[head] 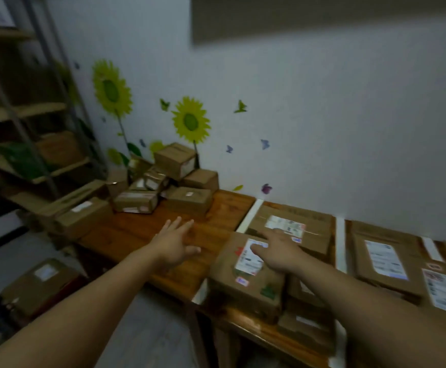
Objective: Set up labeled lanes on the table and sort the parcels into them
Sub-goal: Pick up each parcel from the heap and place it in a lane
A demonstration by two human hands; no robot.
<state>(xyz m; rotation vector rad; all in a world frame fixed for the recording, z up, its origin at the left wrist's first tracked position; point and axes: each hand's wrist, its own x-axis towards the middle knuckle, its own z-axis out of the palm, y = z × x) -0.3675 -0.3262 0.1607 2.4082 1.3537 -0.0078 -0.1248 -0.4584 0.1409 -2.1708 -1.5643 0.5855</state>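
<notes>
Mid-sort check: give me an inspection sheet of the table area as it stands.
Surface: wooden table, divided into lanes by white tape strips.
Job's things: unsorted parcel pile at the far left end; sorted parcels lying in the lanes to the right.
Clutter: cardboard box on the floor left of the table.
Grippers: left hand open over bare wood; right hand open over a labelled parcel, contact unclear.
Cables: nothing seen.
Surroundings: shelving at left; sunflower stickers on the wall.
</notes>
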